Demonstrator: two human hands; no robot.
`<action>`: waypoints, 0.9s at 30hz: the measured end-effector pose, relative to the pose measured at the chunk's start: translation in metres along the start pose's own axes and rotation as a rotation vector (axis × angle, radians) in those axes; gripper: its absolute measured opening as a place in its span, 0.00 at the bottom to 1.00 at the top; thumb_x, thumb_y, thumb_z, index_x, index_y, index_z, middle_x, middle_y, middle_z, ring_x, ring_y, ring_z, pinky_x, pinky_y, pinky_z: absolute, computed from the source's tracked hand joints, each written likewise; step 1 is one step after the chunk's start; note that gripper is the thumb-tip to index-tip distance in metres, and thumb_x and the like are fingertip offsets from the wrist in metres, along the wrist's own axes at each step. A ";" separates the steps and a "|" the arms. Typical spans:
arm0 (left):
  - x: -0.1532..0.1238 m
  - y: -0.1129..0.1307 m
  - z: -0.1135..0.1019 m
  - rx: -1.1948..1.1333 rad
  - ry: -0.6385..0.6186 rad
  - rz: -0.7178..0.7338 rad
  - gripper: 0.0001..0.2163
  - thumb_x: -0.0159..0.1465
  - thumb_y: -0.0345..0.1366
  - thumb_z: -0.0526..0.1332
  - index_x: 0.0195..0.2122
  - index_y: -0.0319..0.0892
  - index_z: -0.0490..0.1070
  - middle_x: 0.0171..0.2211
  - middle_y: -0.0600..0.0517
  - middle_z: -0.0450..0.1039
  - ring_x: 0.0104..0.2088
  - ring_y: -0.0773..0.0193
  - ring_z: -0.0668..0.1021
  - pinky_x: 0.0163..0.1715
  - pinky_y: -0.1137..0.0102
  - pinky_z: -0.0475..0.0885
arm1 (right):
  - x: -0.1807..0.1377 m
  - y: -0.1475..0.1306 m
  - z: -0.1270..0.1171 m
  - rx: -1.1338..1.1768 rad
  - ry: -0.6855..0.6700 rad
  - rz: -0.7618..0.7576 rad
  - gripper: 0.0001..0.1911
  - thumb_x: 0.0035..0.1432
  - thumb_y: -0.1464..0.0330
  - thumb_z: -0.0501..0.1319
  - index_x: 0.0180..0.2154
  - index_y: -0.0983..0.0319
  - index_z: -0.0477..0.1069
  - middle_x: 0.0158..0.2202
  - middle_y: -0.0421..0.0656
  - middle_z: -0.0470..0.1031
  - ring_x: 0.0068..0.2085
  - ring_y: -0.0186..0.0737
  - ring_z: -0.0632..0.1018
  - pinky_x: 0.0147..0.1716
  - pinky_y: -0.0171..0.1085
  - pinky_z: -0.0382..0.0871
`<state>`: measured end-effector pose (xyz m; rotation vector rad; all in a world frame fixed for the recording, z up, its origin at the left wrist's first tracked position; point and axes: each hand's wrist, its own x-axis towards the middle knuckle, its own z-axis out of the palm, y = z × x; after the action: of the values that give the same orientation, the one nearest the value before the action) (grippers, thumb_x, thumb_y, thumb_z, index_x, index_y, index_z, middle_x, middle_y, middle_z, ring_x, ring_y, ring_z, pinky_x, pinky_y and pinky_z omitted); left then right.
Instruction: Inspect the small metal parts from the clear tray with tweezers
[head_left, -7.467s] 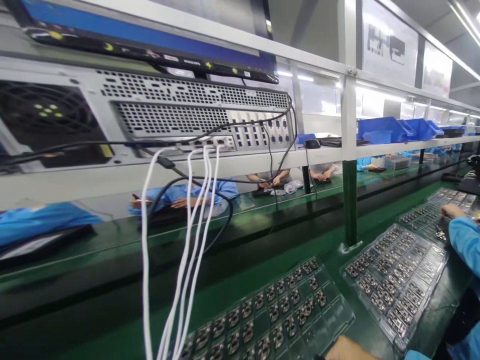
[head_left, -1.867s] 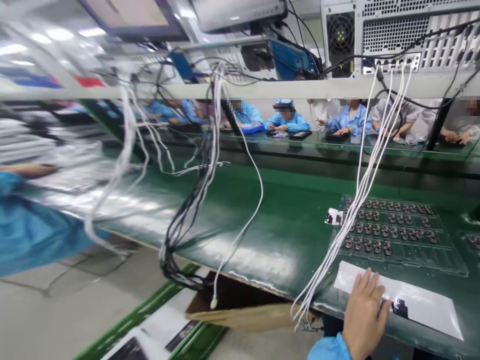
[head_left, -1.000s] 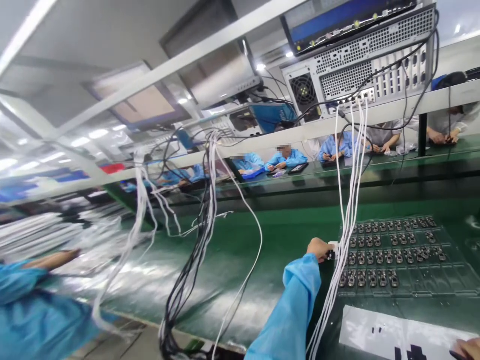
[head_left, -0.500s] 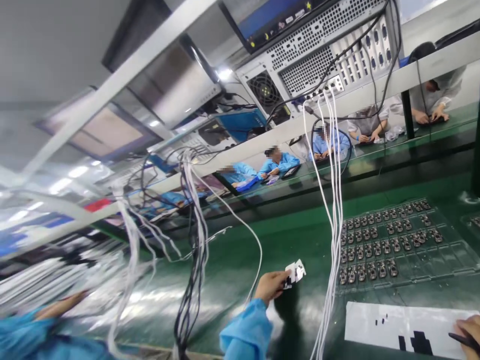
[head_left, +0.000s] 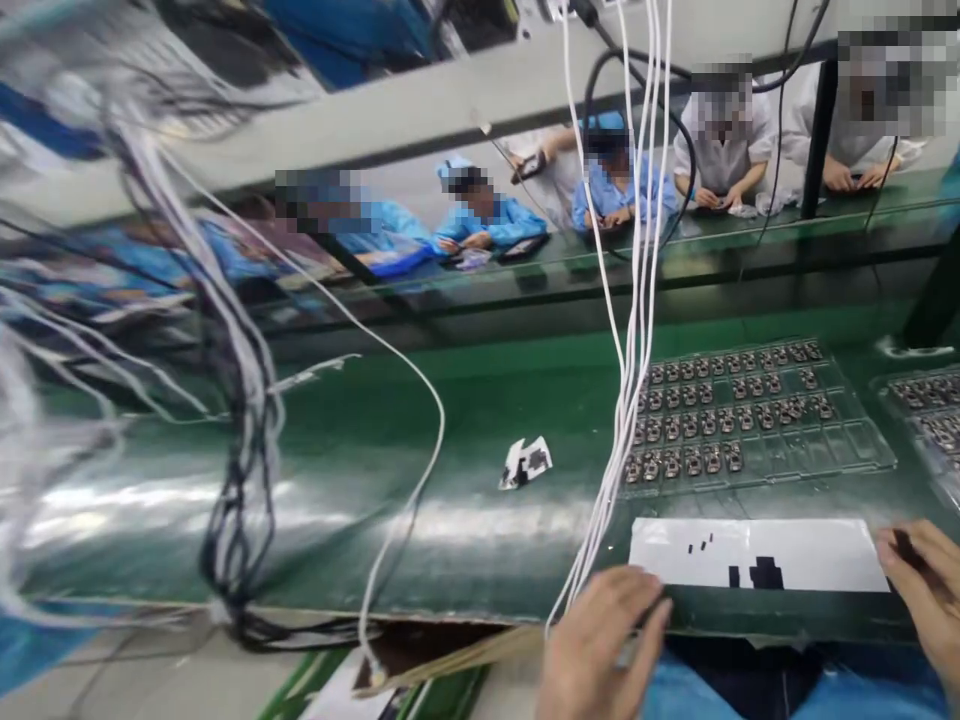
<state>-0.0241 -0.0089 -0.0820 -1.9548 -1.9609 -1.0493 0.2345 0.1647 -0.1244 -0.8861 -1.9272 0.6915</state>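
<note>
So right at the near edge of the green desk (head_left: 465, 530), the left hand (head_left: 600, 645) sits just short of the left end of a white sheet (head_left: 757, 553) with a few black marks on it, and the right hand (head_left: 926, 590) is at the sheet's other end, so the sheet lies between the two grips. A bundle of white cables (head_left: 626, 400) hangs down right in front of the left grip and cuts across the view of a clear tray of small metal parts (head_left: 757, 415), which sits just beyond the sheet. A bit further out and to the left of the left grip, a small white scrap (head_left: 526, 462) with black bits lies flat on the desk. Way off to the left there's a blurry dark cable tangle (head_left: 232, 450), and past everything, people in blue coats (head_left: 487, 215) work at the far side. Half a second ago the left hand was pinching that scrap up in the air; now the scrap is down and the hand has pulled back. Left grip is open, fingers spread, holding nothing. The right grip is curled with something dark at the fingertips (head_left: 900, 548), and I honestly can't tell if it's pinching it.
</note>
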 end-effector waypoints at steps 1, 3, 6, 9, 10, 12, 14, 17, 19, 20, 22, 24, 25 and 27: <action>-0.003 0.011 0.013 -0.073 -0.036 0.025 0.07 0.61 0.27 0.59 0.40 0.40 0.70 0.34 0.49 0.74 0.36 0.63 0.75 0.38 0.69 0.72 | 0.004 -0.002 -0.005 0.014 -0.021 0.069 0.04 0.55 0.67 0.60 0.30 0.59 0.73 0.30 0.43 0.73 0.30 0.39 0.76 0.29 0.29 0.71; -0.006 0.026 0.038 -0.180 -0.103 0.036 0.06 0.61 0.26 0.58 0.39 0.39 0.70 0.32 0.48 0.73 0.34 0.62 0.73 0.33 0.68 0.72 | 0.008 -0.002 -0.012 0.052 -0.065 0.180 0.08 0.54 0.64 0.61 0.27 0.60 0.74 0.30 0.43 0.74 0.31 0.39 0.76 0.29 0.28 0.71; -0.010 0.036 0.066 -0.210 -0.188 0.026 0.07 0.60 0.26 0.58 0.38 0.40 0.70 0.31 0.48 0.72 0.32 0.60 0.71 0.28 0.67 0.70 | 0.009 0.005 -0.014 0.130 -0.120 0.291 0.12 0.53 0.60 0.61 0.25 0.60 0.75 0.28 0.42 0.73 0.30 0.39 0.76 0.30 0.28 0.70; -0.012 0.036 0.085 -0.163 -0.182 0.047 0.07 0.60 0.26 0.57 0.38 0.41 0.71 0.31 0.48 0.70 0.31 0.60 0.70 0.28 0.66 0.69 | 0.007 0.008 -0.009 0.185 -0.163 0.325 0.14 0.53 0.59 0.62 0.24 0.61 0.76 0.22 0.41 0.69 0.25 0.38 0.73 0.26 0.29 0.69; -0.014 0.035 0.090 -0.137 -0.162 0.051 0.07 0.60 0.27 0.57 0.38 0.41 0.71 0.32 0.48 0.70 0.31 0.59 0.70 0.28 0.66 0.69 | 0.006 0.008 -0.007 0.204 -0.175 0.318 0.14 0.52 0.58 0.62 0.23 0.61 0.77 0.20 0.41 0.68 0.24 0.37 0.72 0.26 0.29 0.68; -0.017 0.033 0.100 -0.064 -0.123 0.044 0.08 0.61 0.30 0.56 0.40 0.41 0.71 0.35 0.46 0.70 0.34 0.57 0.71 0.30 0.64 0.69 | 0.003 0.007 -0.001 0.247 -0.169 0.332 0.16 0.52 0.58 0.62 0.21 0.61 0.76 0.19 0.40 0.66 0.24 0.36 0.71 0.25 0.30 0.67; -0.019 0.032 0.106 0.018 -0.103 0.040 0.10 0.62 0.35 0.56 0.43 0.42 0.71 0.40 0.44 0.69 0.38 0.52 0.71 0.33 0.60 0.69 | -0.001 0.008 0.005 0.318 -0.143 0.432 0.17 0.52 0.57 0.62 0.20 0.62 0.75 0.16 0.39 0.64 0.20 0.34 0.69 0.20 0.29 0.63; -0.018 0.034 0.107 0.079 -0.120 0.031 0.13 0.63 0.41 0.55 0.45 0.44 0.70 0.45 0.44 0.68 0.44 0.48 0.69 0.39 0.54 0.67 | -0.004 0.012 0.011 0.523 -0.168 0.616 0.18 0.52 0.55 0.63 0.23 0.63 0.75 0.12 0.37 0.62 0.14 0.30 0.64 0.12 0.29 0.54; -0.014 0.037 0.102 0.066 -0.157 0.014 0.13 0.63 0.42 0.55 0.45 0.43 0.70 0.46 0.44 0.68 0.46 0.48 0.69 0.41 0.53 0.66 | -0.002 0.013 0.013 0.677 -0.238 0.657 0.16 0.52 0.56 0.63 0.29 0.64 0.75 0.13 0.38 0.66 0.13 0.31 0.65 0.12 0.28 0.55; -0.011 0.039 0.099 0.050 -0.176 0.005 0.12 0.63 0.41 0.55 0.45 0.43 0.70 0.47 0.44 0.67 0.47 0.49 0.68 0.42 0.53 0.65 | 0.001 0.012 0.013 0.730 -0.290 0.657 0.15 0.52 0.57 0.64 0.31 0.63 0.74 0.14 0.40 0.69 0.14 0.32 0.68 0.13 0.29 0.57; -0.007 0.043 0.092 0.017 -0.193 -0.016 0.11 0.64 0.38 0.56 0.45 0.43 0.70 0.47 0.45 0.68 0.47 0.50 0.68 0.44 0.54 0.65 | 0.008 0.007 0.012 0.762 -0.417 0.655 0.11 0.52 0.61 0.65 0.33 0.63 0.73 0.18 0.40 0.73 0.17 0.33 0.71 0.16 0.29 0.62; -0.005 0.045 0.088 -0.010 -0.174 -0.042 0.08 0.64 0.35 0.56 0.43 0.42 0.70 0.46 0.46 0.68 0.47 0.51 0.67 0.44 0.55 0.65 | 0.017 0.000 0.012 0.718 -0.502 0.626 0.09 0.51 0.65 0.67 0.32 0.62 0.73 0.24 0.41 0.75 0.19 0.32 0.73 0.20 0.30 0.66; -0.004 0.046 0.087 -0.020 -0.158 -0.056 0.08 0.63 0.34 0.56 0.42 0.42 0.70 0.45 0.47 0.68 0.47 0.52 0.67 0.44 0.56 0.65 | 0.021 -0.003 0.013 0.682 -0.513 0.601 0.08 0.50 0.66 0.67 0.32 0.63 0.73 0.28 0.42 0.76 0.20 0.31 0.74 0.22 0.31 0.67; -0.004 0.047 0.086 -0.042 -0.147 -0.069 0.06 0.63 0.32 0.57 0.40 0.41 0.70 0.43 0.47 0.68 0.46 0.53 0.67 0.43 0.57 0.65 | 0.028 -0.007 0.016 0.593 -0.506 0.562 0.08 0.50 0.65 0.67 0.31 0.63 0.74 0.33 0.43 0.76 0.23 0.33 0.75 0.26 0.33 0.70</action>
<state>0.0503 0.0327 -0.1316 -2.0549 -2.1124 -0.9965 0.2079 0.1805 -0.1130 -0.9169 -1.7062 1.8562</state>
